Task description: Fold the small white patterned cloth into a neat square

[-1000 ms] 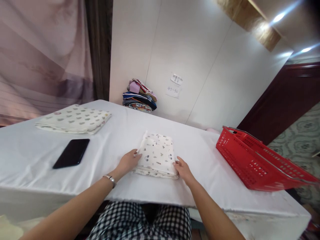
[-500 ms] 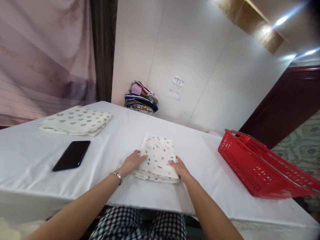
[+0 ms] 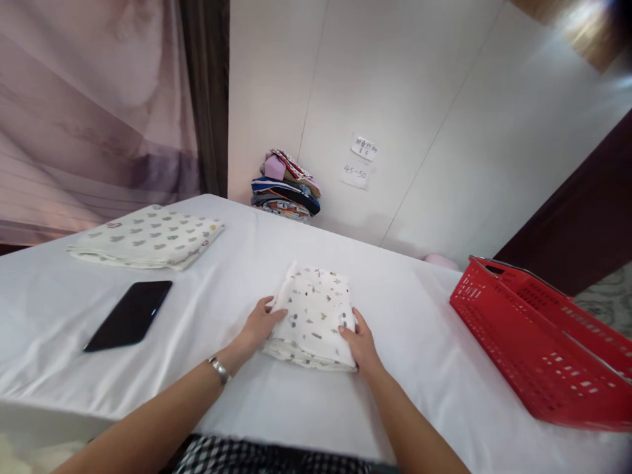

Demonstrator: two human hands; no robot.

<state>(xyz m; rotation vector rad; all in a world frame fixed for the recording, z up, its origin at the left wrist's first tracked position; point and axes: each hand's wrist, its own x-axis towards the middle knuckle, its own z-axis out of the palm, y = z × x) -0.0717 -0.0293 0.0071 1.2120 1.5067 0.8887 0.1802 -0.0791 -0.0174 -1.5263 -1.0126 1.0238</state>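
A folded white cloth (image 3: 316, 309) with small grey and coloured prints lies flat on the white-covered table (image 3: 237, 243), straight in front of me. My left hand (image 3: 259, 324) grips its left edge, thumb on top and fingers partly hidden at the side. On the opposite edge, my right hand (image 3: 361, 339) holds it the same way, with the thumb over the print. The cloth's near edge shows several stacked layers. A bracelet (image 3: 220, 370) circles my left wrist.
Another folded cloth (image 3: 153, 237) with grey prints lies at the far left, behind a black phone (image 3: 129, 315). A red perforated basket (image 3: 538, 342) stands on the right. Several folded garments (image 3: 286, 187) are piled against the back wall, left of paper notes (image 3: 359, 161).
The view has tilted and come slightly closer, so the basket sits further right. Both hands remain on the folded cloth, which looks almost unchanged.
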